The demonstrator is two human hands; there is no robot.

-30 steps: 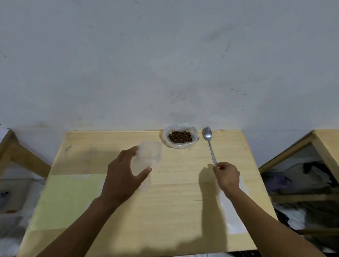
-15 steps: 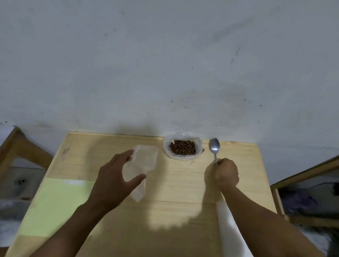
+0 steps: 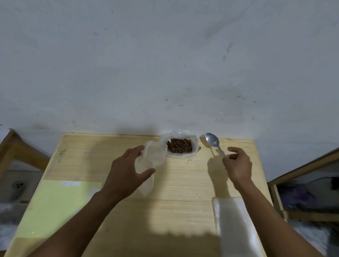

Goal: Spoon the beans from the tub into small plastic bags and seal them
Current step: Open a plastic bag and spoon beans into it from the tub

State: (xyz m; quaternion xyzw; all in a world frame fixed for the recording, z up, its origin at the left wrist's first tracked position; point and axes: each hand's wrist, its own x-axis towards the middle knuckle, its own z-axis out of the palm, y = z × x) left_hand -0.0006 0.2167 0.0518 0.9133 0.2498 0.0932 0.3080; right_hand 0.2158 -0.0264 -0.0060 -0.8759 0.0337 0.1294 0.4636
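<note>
Left hand (image 3: 128,169) fingers clamped on the empty bag (image 3: 151,157), just left of the tub (image 3: 180,146). Right hand (image 3: 237,165) fingers pinch the spoon (image 3: 214,143) handle, right of the tub. Spread the bag mouth wide, hold it against the tub rim, take level scoops.

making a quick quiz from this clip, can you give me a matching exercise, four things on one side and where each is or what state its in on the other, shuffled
Things:
1. spoon
2. small plastic bag
3. tub of beans
4. stack of bags

Places or states:
A. lying flat under the right forearm
B. held up in the left hand
C. at the table's far edge, open
D. handle pinched by the right hand

Pairs: 1-D, 2-B, 3-C, 4-A
</note>
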